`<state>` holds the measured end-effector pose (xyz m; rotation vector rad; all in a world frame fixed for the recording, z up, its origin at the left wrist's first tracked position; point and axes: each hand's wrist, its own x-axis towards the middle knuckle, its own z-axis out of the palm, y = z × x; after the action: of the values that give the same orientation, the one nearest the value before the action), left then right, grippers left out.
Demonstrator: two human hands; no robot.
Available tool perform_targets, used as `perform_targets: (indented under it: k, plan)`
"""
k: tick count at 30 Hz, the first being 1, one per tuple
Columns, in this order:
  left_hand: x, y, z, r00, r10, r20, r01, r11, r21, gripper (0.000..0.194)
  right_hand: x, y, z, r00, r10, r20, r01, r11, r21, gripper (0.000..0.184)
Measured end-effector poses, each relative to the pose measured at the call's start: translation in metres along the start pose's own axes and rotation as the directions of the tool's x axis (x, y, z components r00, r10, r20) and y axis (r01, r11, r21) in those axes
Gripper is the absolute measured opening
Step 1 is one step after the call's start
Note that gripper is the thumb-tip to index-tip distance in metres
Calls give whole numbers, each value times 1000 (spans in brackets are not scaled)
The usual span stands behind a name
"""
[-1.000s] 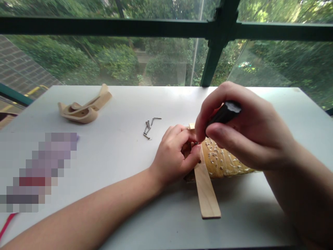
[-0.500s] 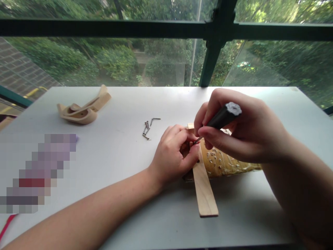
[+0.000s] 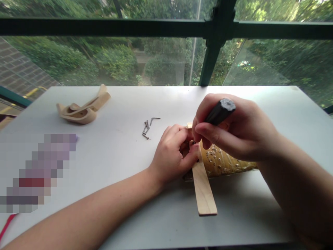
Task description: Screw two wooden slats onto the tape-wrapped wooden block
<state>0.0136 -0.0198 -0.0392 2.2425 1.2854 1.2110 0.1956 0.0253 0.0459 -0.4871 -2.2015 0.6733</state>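
Observation:
My right hand (image 3: 231,128) is closed around the black handle of a screwdriver (image 3: 221,110), which slants down to the left. Its tip, mostly hidden by my fingers, is at a dark screw (image 3: 193,142). My left hand (image 3: 174,152) is closed, thumb and fingers pressed around the screw on a pale wooden strip (image 3: 204,191). That strip lies across the left end of a tape-wrapped brown block (image 3: 226,158) pitted with small holes. A dark hole shows in the strip just below my left thumb. The strip's near end juts out past the block toward me.
Several loose screws (image 3: 146,128) lie on the white table (image 3: 117,208) left of my hands. Curved wooden pieces (image 3: 83,113) are stacked at the back left. A blurred-out purple item (image 3: 44,166) lies at the left. A window frame (image 3: 104,27) stands behind the table.
My right hand has shifted left and slightly lower, and its grip on the screwdriver handle has turned. The shaft showed half a second ago and is now covered. My left hand keeps its place.

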Motion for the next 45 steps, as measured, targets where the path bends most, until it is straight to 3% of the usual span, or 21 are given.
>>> perform_targets:
  k: [10, 26, 36, 45]
  plan:
    - [-1, -3, 3, 1000, -23, 2, 24, 999, -36, 5, -2, -6, 12, 999, -12, 41, 17, 994, -104, 12]
    - [0, -3, 2, 1000, 14, -20, -14, 1000, -27, 8, -1, -3, 9, 998, 59, -18, -58, 998, 22, 12]
    - [0, 0, -1, 1000, -14, 15, 15, 996, -91, 4, -3, 9, 11, 984, 177, -21, -169, 966, 195, 21]
    - [1, -1, 1, 1000, -14, 10, 15, 993, -116, 1, 0, 7, 14, 984, 170, -55, -163, 979, 122, 22]
